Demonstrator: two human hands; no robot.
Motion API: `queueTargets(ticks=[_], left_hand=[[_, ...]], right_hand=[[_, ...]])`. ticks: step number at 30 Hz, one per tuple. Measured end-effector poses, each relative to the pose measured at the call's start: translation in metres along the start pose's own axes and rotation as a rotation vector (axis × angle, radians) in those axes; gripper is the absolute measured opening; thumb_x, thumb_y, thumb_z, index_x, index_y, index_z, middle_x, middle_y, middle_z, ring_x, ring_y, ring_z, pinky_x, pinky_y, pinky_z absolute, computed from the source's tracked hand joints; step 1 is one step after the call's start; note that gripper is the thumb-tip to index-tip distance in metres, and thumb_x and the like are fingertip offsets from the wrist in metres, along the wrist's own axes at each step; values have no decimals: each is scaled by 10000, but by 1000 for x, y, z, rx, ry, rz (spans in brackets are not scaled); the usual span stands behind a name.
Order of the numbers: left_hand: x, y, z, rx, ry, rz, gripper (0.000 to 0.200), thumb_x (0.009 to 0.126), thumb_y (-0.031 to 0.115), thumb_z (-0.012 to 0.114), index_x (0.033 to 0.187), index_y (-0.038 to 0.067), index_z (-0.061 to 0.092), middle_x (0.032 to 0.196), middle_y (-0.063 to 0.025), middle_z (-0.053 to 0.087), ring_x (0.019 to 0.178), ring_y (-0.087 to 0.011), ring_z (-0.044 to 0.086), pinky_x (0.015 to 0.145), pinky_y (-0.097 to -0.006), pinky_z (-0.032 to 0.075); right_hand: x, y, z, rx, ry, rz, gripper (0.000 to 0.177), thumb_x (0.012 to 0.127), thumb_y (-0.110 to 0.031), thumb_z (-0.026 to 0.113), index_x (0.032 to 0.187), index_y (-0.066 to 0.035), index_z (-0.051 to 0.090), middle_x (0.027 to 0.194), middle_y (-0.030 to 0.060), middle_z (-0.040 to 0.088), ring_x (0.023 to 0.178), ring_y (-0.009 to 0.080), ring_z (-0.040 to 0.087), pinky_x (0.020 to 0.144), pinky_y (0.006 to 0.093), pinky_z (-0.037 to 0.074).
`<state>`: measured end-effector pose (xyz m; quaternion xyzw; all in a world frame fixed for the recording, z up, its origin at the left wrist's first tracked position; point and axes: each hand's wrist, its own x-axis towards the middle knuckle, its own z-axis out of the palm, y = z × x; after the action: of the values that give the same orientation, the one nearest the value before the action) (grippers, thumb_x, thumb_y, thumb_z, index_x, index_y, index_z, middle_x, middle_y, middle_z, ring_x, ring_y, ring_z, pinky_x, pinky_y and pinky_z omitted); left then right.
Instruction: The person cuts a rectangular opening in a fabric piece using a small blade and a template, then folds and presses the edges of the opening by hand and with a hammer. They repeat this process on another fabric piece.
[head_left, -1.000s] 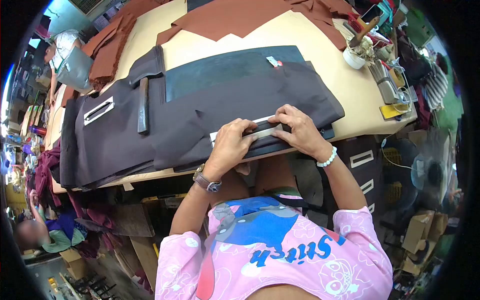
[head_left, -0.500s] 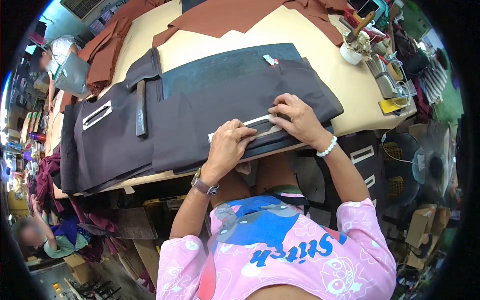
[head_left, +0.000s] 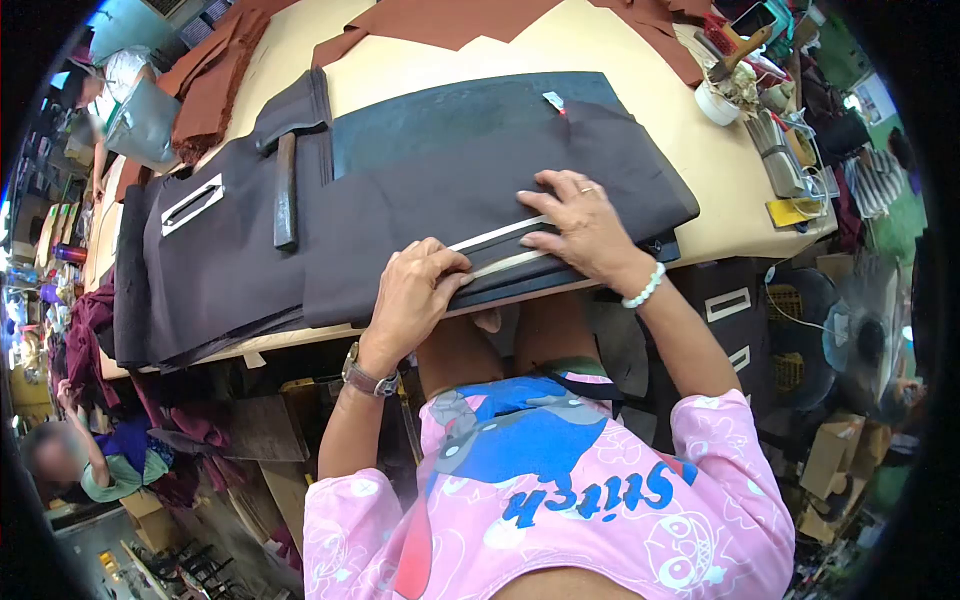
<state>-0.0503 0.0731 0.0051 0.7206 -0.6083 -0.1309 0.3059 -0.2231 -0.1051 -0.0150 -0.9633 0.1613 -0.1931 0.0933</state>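
Dark fabric (head_left: pixel 420 195) lies at the table's front edge, with a narrow white-edged rectangular frame (head_left: pixel 500 232) on it. My left hand (head_left: pixel 415 290) is at the frame's left end, thumb and forefinger pinched together; what lies between them is too small to make out. At the right end, my right hand (head_left: pixel 580 225) rests with fingers spread, its thumb and fingertips by the white edges. A hammer (head_left: pixel 286 190) lies on the cloth to the left, near a second white frame (head_left: pixel 193 205).
A dark green mat (head_left: pixel 470 120) lies under the fabric on the cream table (head_left: pixel 660 135). Brown cloth (head_left: pixel 440 22) is at the back. A white pot (head_left: pixel 716 104) and tools stand at right. Two people (head_left: pixel 125 475) (head_left: pixel 125 90) are at far left.
My left hand has moved left and slightly down along the frame. My right hand's fingers have spread apart. The table appears slightly shifted upward in view.
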Motion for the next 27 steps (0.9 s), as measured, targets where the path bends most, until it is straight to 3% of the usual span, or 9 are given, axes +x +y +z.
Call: queueTargets(ticks=[4,11,16,21,27], left_hand=[[1,2,-1,36,-12,3,100,762,104,669,817,23,651,765,-95,576,777,-269,564,693,-375,428],[-22,-13,-14,-24,46,-70,123,758,113,684,812,15,632,756,-86,564,760,-243,552,686,-343,426],[-26,-15,-11,-51,94,-97,138,747,110,696,799,11,614,756,-82,562,738,-227,553,668,-328,433],[-27,-17,-11,-97,103,-100,128,744,116,683,783,29,598,772,-94,556,778,-279,549,716,-378,422],[-30,-18,-8,-55,158,-68,136,742,99,701,800,10,616,760,-87,568,733,-228,555,654,-333,433]], right_hand=[[17,-38,23,63,-29,-93,484,780,-369,647,1176,-109,549,1246,125,467,1197,320,413,998,428,325],[0,-7,3,17,-5,32,504,780,-448,623,1159,-119,578,1236,125,479,1190,310,413,1003,425,319],[9,-28,9,51,-13,-19,472,789,-382,636,1161,-99,568,1239,131,477,1185,316,418,998,426,322],[29,-71,42,83,43,-167,443,791,-375,626,1135,-103,566,1189,114,492,1166,293,426,971,420,332],[24,-53,37,164,61,-136,455,774,-367,643,1122,-82,582,1198,123,504,1166,301,428,966,425,339]])
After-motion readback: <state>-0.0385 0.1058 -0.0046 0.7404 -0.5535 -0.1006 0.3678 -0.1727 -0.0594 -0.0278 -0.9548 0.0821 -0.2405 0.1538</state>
